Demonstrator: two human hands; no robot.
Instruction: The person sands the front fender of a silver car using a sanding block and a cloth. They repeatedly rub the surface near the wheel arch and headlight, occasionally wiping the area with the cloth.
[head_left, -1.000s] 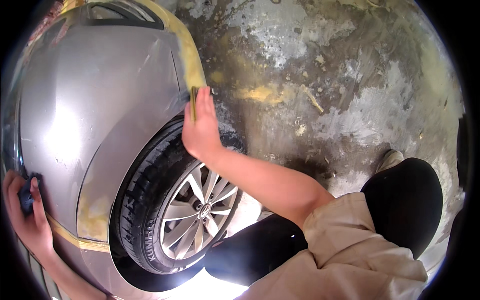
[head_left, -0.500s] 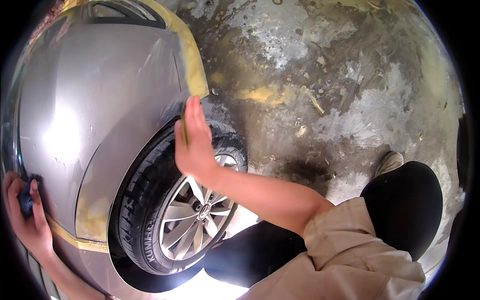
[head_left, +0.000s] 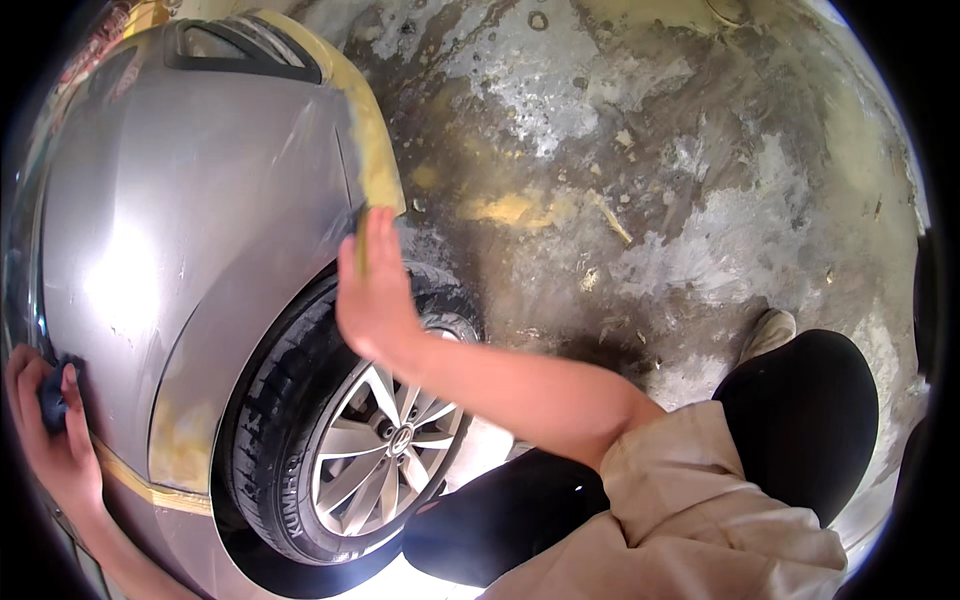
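A silver-grey car panel (head_left: 230, 180) curves across the left side, with yellowish patches at its edges. My right hand (head_left: 375, 295) lies along the front of the wheel arch, by the yellowish bumper end (head_left: 375, 170). Its fingers are stretched and pressed together over a thin yellowish pad (head_left: 361, 245). Most of that pad is hidden by the hand, so its kind does not show. At the far left, my left hand (head_left: 62, 450) rests against the panel's edge, its fingers around a dark blue wad (head_left: 55, 395), perhaps cloth or sponge.
Just below my right wrist is a black tire (head_left: 270, 440) on a silver spoked wheel (head_left: 350, 465). Yellow tape (head_left: 150, 492) runs along the panel's lower edge. My bent knees (head_left: 800, 420) are at the right, over a stained concrete floor (head_left: 650, 200) with debris.
The whole view has shifted slightly, so the car appears lower. My right hand keeps nearly the same place by the bumper end and is a little blurred. The left still holds the wad.
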